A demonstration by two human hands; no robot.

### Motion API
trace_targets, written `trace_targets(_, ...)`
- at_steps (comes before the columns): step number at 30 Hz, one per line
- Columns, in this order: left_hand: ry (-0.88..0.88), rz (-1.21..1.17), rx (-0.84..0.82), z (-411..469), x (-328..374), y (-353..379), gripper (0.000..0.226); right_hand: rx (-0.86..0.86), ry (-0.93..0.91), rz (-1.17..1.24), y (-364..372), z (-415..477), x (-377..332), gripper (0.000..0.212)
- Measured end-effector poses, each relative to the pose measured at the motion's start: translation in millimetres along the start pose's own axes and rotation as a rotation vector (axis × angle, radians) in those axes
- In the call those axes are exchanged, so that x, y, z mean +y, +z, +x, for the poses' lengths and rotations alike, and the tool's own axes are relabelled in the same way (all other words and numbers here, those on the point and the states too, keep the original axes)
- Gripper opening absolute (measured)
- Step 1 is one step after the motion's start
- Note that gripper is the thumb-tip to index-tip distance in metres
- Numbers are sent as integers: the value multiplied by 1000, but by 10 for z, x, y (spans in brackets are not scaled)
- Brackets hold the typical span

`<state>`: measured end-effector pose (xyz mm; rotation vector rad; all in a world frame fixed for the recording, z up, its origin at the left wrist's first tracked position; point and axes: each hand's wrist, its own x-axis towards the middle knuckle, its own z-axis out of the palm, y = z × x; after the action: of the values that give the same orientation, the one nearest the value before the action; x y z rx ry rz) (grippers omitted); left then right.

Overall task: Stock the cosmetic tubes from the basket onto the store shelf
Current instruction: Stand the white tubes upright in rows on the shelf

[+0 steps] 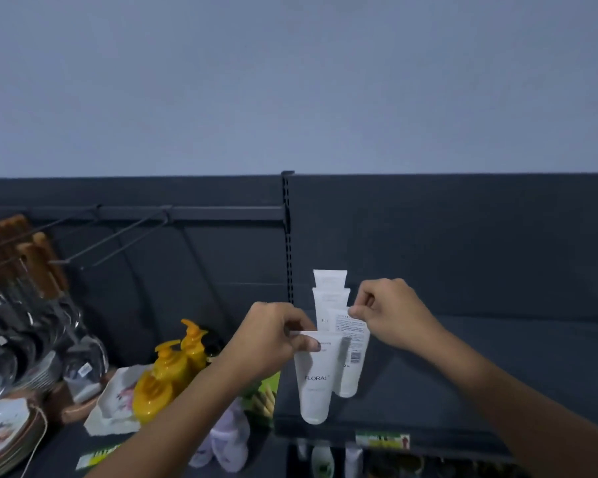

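Your left grip (276,336) pinches the flat crimped top of the FLORAL tube (314,381), which stands cap-down near the front edge of the dark shelf (463,374). Your right grip (390,312) pinches the top corner of the barcode tube (354,343), which is just behind the first, slightly to its right and partly overlapped by it. Two more white tubes (330,282) stand upright in line behind them. Yellow pump bottles (173,367) sit lower, off to the left.
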<state>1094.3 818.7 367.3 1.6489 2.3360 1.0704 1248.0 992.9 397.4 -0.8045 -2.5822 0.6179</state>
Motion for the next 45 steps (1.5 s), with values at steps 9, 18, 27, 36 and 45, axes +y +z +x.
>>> trace_targets(9, -20, -87, -6, 381, -126, 395, 14, -72, 0, 53, 315, 559, 168, 20)
trace_targets(18, -6, -71, 32, 398, -382, 612, 17, -100, 38, 73, 514, 671, 383, 23)
trace_targets(27, 20, -124, 104, 447, -411, 727, 20, -89, 30, 96, 599, 728, 370, 25)
trace_targets(36, 69, 40, 40, 317, -414, 683, 35, -143, 5, 33, 537, 674, 350, 17)
trace_targets(45, 77, 21, 101, 235, -364, 504, 47, 19, -84, -47, 386, 498, 119, 18)
